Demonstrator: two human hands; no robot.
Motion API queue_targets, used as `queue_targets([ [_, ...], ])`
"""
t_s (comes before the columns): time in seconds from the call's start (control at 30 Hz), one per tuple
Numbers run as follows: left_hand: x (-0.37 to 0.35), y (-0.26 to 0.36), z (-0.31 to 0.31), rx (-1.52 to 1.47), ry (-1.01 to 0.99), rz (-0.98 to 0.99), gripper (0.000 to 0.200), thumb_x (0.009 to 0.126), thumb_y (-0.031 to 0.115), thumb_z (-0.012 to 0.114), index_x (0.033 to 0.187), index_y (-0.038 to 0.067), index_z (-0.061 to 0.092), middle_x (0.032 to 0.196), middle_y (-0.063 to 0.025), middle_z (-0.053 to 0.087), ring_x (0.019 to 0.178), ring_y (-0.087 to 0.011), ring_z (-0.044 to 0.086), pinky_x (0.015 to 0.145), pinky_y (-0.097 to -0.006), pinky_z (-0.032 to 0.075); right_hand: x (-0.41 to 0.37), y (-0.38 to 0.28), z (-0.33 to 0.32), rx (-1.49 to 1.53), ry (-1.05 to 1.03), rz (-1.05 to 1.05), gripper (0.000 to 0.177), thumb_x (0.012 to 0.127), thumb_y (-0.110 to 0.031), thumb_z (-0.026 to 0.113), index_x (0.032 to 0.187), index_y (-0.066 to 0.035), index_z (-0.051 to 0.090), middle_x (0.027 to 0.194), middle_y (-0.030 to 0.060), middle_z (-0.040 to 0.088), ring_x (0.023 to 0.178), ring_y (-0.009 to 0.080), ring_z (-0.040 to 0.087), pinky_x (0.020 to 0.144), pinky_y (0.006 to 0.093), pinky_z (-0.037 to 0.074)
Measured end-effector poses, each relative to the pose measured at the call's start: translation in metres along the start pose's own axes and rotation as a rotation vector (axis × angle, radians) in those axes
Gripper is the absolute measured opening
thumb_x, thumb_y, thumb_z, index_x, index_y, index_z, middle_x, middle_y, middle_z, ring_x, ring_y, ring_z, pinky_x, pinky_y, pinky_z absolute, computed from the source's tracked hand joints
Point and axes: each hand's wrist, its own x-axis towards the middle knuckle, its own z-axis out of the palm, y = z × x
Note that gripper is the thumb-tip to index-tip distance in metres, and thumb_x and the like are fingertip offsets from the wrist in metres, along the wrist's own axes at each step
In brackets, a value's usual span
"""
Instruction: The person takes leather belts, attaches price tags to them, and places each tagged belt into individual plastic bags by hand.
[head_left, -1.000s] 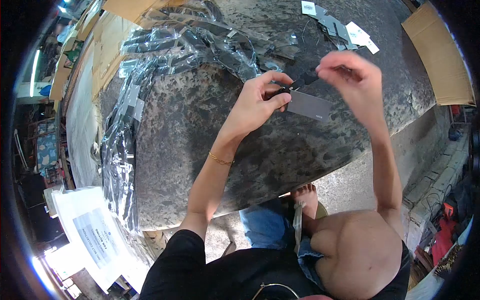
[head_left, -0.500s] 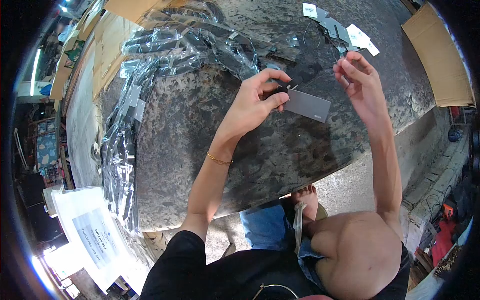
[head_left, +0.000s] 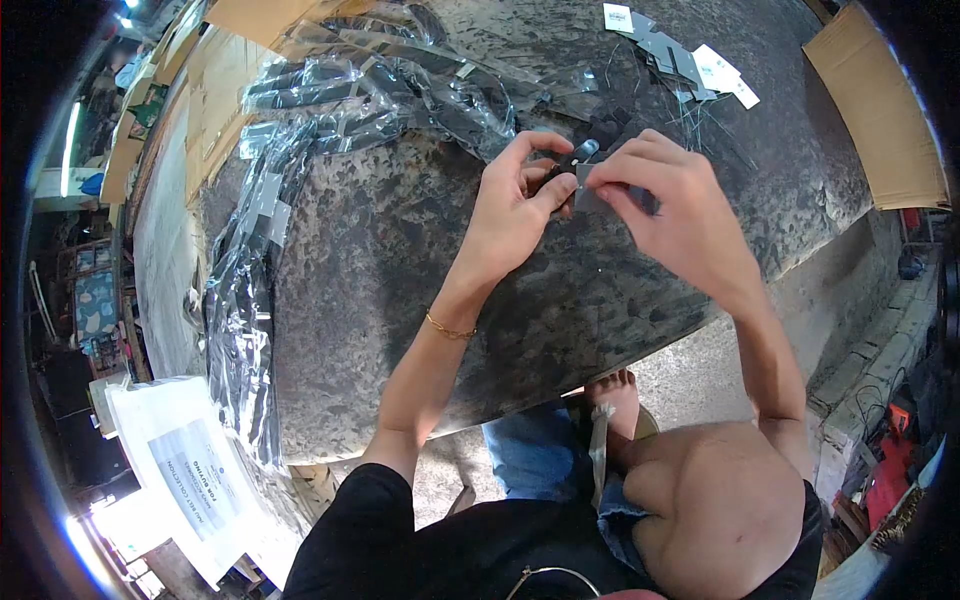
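My left hand [head_left: 515, 205] is closed, its thumb and fingers pinching a black strap that looks like a belt, with a shiny metal piece [head_left: 586, 148] just beyond the fingertips. A dark grey hang tag [head_left: 585, 190] is by the left thumb, mostly covered by my right hand. My right hand [head_left: 665, 205] meets the left there, its thumb and index finger pinched together at the tag. Whatever is between them is too small to make out. Thin tag strings [head_left: 700, 125] lie beyond the right hand, beside a fanned pile of grey and white tags [head_left: 675, 60].
Black belts in clear plastic sleeves [head_left: 370, 90] spread over the far and left sides of the dark mottled table [head_left: 400, 300]. Cardboard [head_left: 875, 110] stands at the right edge. At lower left a white package [head_left: 190, 470] carries a printed label. My bent knee is below the table edge.
My right hand has moved left and toward me, from near the tag pile to the hang tag at my left hand. The tag is now mostly hidden behind it. My left hand has barely moved.
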Motion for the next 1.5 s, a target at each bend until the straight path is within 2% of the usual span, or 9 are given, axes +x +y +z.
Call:
queue_targets([
  [0.2, 0.000, -0.004, 0.001, -0.027, 0.018, 0.018, 0.026, 0.089, -0.003, 0.057, 0.114, 0.001, 0.050, 0.082, -0.0049, 0.061, 0.072, -0.0099, 0.055, 0.067, -0.0240, 0.045, -0.004, 0.001, 0.014, -0.131, 0.074, -0.045, 0.016, 0.075, -0.001, 0.067, 0.091, -0.003, 0.065, 0.081, 0.0106, 0.062, 0.079, 0.0293, 0.061, 0.068, 0.0375, 0.049],
  [0.37, -0.001, -0.002, 0.003, -0.003, 0.047, -0.004, 0.028, 0.089, -0.002, 0.058, 0.115, 0.001, 0.050, 0.081, -0.0051, 0.061, 0.073, -0.0103, 0.056, 0.067, -0.0242, 0.045, -0.007, 0.000, 0.014, 0.012, 0.066, 0.119, 0.024, 0.077, 0.002, 0.065, 0.101, -0.002, 0.060, 0.087, 0.0128, 0.061, 0.080, 0.0277, 0.066, 0.068, 0.0346, 0.054],
  [1.1, -0.003, -0.011, 0.019, 0.130, 0.096, 0.146, 0.029, 0.086, -0.008, 0.058, 0.113, 0.001, 0.051, 0.087, -0.0054, 0.061, 0.074, -0.0079, 0.057, 0.065, -0.0222, 0.048, -0.019, 0.010, 0.025, -0.037, 0.144, 0.049, 0.018, 0.073, 0.007, 0.065, 0.089, -0.001, 0.060, 0.080, 0.0120, 0.059, 0.073, 0.0289, 0.062, 0.061, 0.0339, 0.051],
  [1.2, -0.003, -0.006, 0.013, 0.051, 0.110, 0.156, 0.029, 0.087, -0.005, 0.058, 0.113, 0.001, 0.049, 0.085, -0.0062, 0.062, 0.071, -0.0084, 0.056, 0.065, -0.0231, 0.047, -0.012, 0.014, 0.020, -0.039, 0.164, 0.019, 0.024, 0.073, 0.001, 0.070, 0.094, -0.002, 0.061, 0.083, 0.0116, 0.060, 0.076, 0.0289, 0.062, 0.068, 0.0344, 0.051],
  [1.23, -0.001, -0.004, 0.010, 0.016, 0.114, 0.178, 0.030, 0.088, -0.004, 0.058, 0.115, 0.001, 0.047, 0.086, -0.0068, 0.062, 0.071, -0.0088, 0.056, 0.066, -0.0235, 0.048, -0.007, 0.014, 0.016, -0.193, 0.298, -0.005, 0.028, 0.072, -0.003, 0.072, 0.098, -0.002, 0.061, 0.085, 0.0113, 0.061, 0.078, 0.0288, 0.063, 0.071, 0.0342, 0.051],
  [1.33, -0.001, 0.004, 0.000, -0.089, 0.188, 0.241, 0.032, 0.090, -0.001, 0.058, 0.119, 0.001, 0.044, 0.086, -0.0079, 0.062, 0.070, -0.0096, 0.056, 0.066, -0.0242, 0.048, -0.009, 0.021, 0.011, -0.212, 0.451, 0.167, 0.041, 0.075, -0.016, 0.077, 0.110, -0.002, 0.061, 0.093, 0.0084, 0.065, 0.085, 0.0238, 0.063, 0.081, 0.0333, 0.050],
  [1.4, 0.000, 0.003, 0.003, -0.110, 0.174, 0.267, 0.032, 0.091, 0.000, 0.057, 0.119, 0.001, 0.043, 0.087, -0.0086, 0.062, 0.072, -0.0109, 0.058, 0.067, -0.0243, 0.048, -0.016, 0.039, 0.014, 0.648, 0.100, 0.587, 0.039, 0.083, -0.019, 0.073, 0.114, 0.000, 0.061, 0.098, 0.0078, 0.066, 0.088, 0.0160, 0.062, 0.081, 0.0313, 0.050],
  [1.47, -0.001, -0.001, 0.009, -0.118, 0.120, 0.213, 0.033, 0.090, -0.001, 0.057, 0.119, 0.001, 0.042, 0.088, -0.0087, 0.062, 0.074, -0.0112, 0.059, 0.067, -0.0238, 0.048, -0.020, 0.047, 0.022, 0.804, 0.033, 0.587, 0.038, 0.088, -0.019, 0.067, 0.118, 0.002, 0.059, 0.102, 0.0090, 0.066, 0.089, 0.0119, 0.061, 0.082, 0.0302, 0.050],
  [1.5, -0.001, -0.003, 0.008, -0.144, 0.086, 0.203, 0.039, 0.087, -0.002, 0.061, 0.120, 0.002, 0.042, 0.091, -0.0089, 0.063, 0.080, -0.0124, 0.061, 0.073, -0.0255, 0.049, -0.019, 0.045, 0.024, 0.916, 0.150, 0.579, 0.035, 0.088, -0.016, 0.066, 0.116, 0.004, 0.059, 0.101, 0.0095, 0.066, 0.089, 0.0124, 0.062, 0.081, 0.0296, 0.051],
])
